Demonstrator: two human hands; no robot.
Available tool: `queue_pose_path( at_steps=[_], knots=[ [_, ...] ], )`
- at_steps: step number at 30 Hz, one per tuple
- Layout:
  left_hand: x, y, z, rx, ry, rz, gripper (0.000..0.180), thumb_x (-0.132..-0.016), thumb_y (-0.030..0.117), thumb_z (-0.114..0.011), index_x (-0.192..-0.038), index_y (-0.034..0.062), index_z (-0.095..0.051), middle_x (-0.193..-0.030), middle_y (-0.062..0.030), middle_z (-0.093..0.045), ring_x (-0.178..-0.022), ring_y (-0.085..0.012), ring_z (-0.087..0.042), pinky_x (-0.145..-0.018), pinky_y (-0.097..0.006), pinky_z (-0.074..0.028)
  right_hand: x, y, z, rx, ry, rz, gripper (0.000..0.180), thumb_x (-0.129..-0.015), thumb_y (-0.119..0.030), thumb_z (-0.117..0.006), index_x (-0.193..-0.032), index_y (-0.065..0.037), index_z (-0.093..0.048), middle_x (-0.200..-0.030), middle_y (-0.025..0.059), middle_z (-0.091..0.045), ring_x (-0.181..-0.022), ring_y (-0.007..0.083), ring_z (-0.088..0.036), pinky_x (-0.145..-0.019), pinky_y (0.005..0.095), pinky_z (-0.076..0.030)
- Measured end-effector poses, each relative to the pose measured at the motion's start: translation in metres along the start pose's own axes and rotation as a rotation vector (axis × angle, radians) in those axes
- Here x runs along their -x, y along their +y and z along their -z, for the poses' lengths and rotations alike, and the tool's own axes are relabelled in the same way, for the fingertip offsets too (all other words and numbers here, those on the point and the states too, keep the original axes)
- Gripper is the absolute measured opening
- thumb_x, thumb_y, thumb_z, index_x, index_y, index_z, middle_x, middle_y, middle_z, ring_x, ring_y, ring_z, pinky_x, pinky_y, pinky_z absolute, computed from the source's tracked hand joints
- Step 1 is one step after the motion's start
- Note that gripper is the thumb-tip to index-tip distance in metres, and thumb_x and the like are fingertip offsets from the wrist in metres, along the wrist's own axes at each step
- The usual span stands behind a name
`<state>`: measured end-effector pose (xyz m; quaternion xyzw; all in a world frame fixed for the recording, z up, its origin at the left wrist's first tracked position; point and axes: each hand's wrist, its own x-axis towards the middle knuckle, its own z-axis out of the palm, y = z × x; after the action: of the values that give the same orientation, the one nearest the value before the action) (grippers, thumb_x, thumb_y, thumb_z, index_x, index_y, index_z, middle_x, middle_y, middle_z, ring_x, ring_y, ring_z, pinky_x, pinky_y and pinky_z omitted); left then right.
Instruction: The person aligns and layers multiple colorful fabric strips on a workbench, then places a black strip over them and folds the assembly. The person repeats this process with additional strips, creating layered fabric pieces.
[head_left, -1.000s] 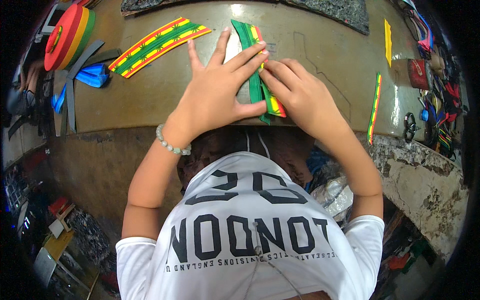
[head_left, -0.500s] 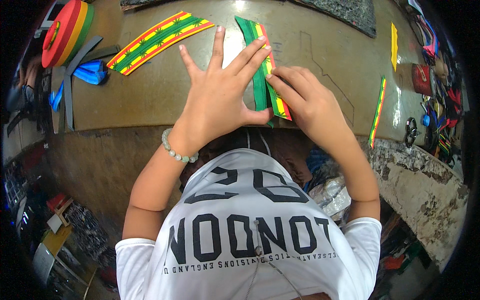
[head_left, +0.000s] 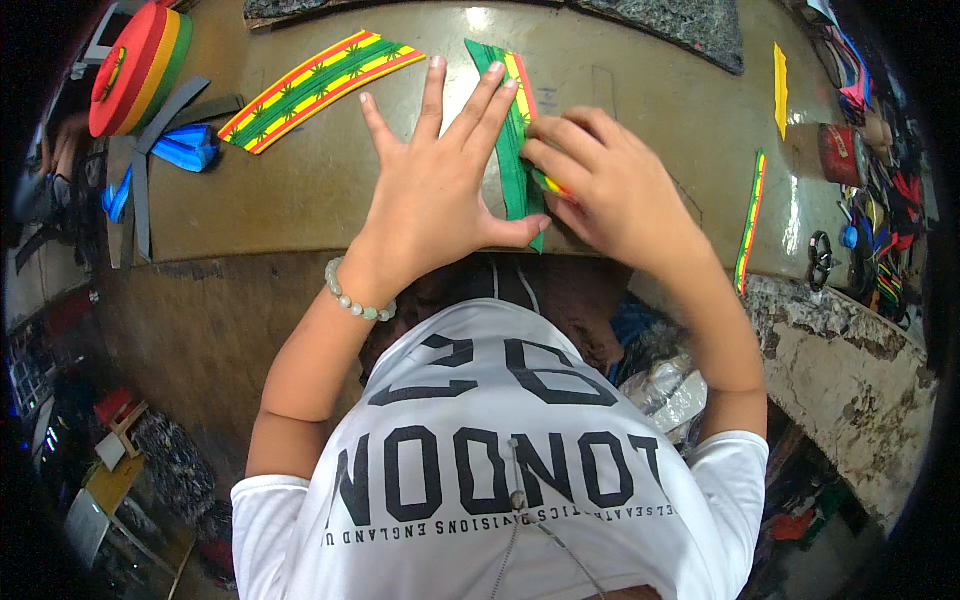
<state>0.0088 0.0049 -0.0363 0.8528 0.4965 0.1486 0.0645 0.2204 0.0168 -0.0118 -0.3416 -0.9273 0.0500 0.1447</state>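
Note:
A curved strip of green, yellow and red striped fabric (head_left: 511, 140) lies on the brown worktable (head_left: 300, 190), running away from me. My left hand (head_left: 435, 190) lies flat with fingers spread, pressing the strip's left green edge and the table beside it. My right hand (head_left: 600, 190) presses with bent fingers on the strip's right side, covering its near part. The two hands meet over the strip.
A second striped strip (head_left: 320, 85) lies at the back left. A roll of red, yellow and green tape (head_left: 135, 65) and blue and grey straps (head_left: 165, 150) sit far left. Narrow striped (head_left: 748, 220) and yellow (head_left: 780, 75) strips and a cluttered pile (head_left: 870, 200) are right.
Both hands have slid along the strip toward its near end. The left hand's fingers have spread wider over its green edge.

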Motion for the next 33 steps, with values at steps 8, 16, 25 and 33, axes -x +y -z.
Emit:
queue_pose_path(
  at_steps=[8, 16, 25, 33],
  knots=[
    [0.0, -0.003, 0.0, 0.026, -0.002, 0.009, 0.111, -0.064, 0.067, -0.076, -0.154, 0.0124, -0.039, -0.162, -0.0042, -0.034, -0.15, -0.0466, -0.021, -0.1, -0.088, -0.01, -0.018, 0.029, 0.007, -0.025, -0.039, 0.046, 0.053, -0.077, -0.031, -0.072, -0.124, -0.007, -0.063, -0.125, 0.0129, -0.06, -0.113, 0.0357, -0.056, -0.097, 0.0449, -0.05],
    [0.004, 0.002, -0.001, 0.02, 0.016, -0.081, 0.091, -0.071, 0.061, -0.073, -0.149, 0.0197, -0.049, -0.16, 0.0012, -0.039, -0.151, -0.0443, -0.021, -0.101, -0.088, -0.007, 0.011, 0.009, -0.002, -0.262, 0.09, 0.018, 0.035, -0.075, -0.007, -0.072, -0.11, -0.002, -0.067, -0.111, 0.0116, -0.064, -0.104, 0.0309, -0.061, -0.088, 0.0405, -0.053],
    [0.003, 0.006, 0.001, 0.063, 0.015, -0.016, 0.088, -0.07, 0.06, -0.075, -0.147, 0.0249, -0.051, -0.156, 0.0048, -0.043, -0.15, -0.0418, -0.025, -0.102, -0.086, -0.01, 0.02, -0.005, -0.003, -0.215, 0.146, -0.051, 0.04, -0.072, -0.002, -0.068, -0.112, -0.001, -0.067, -0.11, 0.0124, -0.066, -0.098, 0.0304, -0.065, -0.08, 0.0386, -0.056],
    [0.005, 0.008, 0.002, 0.037, -0.003, 0.011, 0.089, -0.069, 0.061, -0.075, -0.147, 0.0257, -0.05, -0.157, 0.0059, -0.041, -0.15, -0.0417, -0.025, -0.101, -0.087, -0.012, 0.018, -0.011, -0.003, -0.189, 0.144, -0.063, 0.036, -0.074, -0.002, -0.068, -0.11, -0.001, -0.068, -0.109, 0.0126, -0.066, -0.095, 0.0311, -0.066, -0.078, 0.039, -0.056]
  ],
)
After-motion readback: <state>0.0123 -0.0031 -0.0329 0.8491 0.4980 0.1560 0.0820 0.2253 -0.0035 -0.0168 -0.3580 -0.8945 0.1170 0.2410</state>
